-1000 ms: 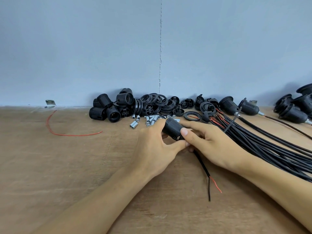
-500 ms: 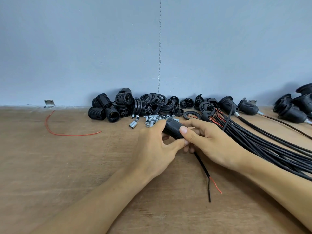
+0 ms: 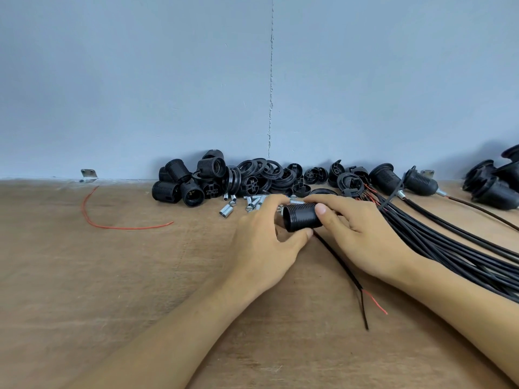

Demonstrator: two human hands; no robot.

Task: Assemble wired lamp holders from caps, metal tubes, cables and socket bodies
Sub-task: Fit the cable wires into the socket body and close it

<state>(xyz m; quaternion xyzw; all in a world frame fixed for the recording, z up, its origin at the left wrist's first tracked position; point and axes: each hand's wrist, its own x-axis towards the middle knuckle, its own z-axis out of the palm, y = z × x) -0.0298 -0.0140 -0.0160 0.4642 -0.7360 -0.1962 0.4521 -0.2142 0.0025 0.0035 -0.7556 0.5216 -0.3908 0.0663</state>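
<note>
Black threaded socket body (image 3: 302, 220) lay sideways above the wooden table (image 3: 112, 276), long axis left-right, as we pinched it between left hand (image 3: 261, 248) and right hand (image 3: 362, 237), cable (image 3: 341, 265) trailing toward us.

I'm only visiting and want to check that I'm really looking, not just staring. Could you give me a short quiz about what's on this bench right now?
1. True or false: the left hand and the right hand both grip the threaded black socket body.
2. Which of these lies on the table to the left of the hands? A) a loose red wire B) a screwdriver C) a roll of tape
3. Fill in: the cable running out from under the hands toward the camera ends in a black wire and a ___ one.

Key: 1 true; 2 A; 3 red.
</note>
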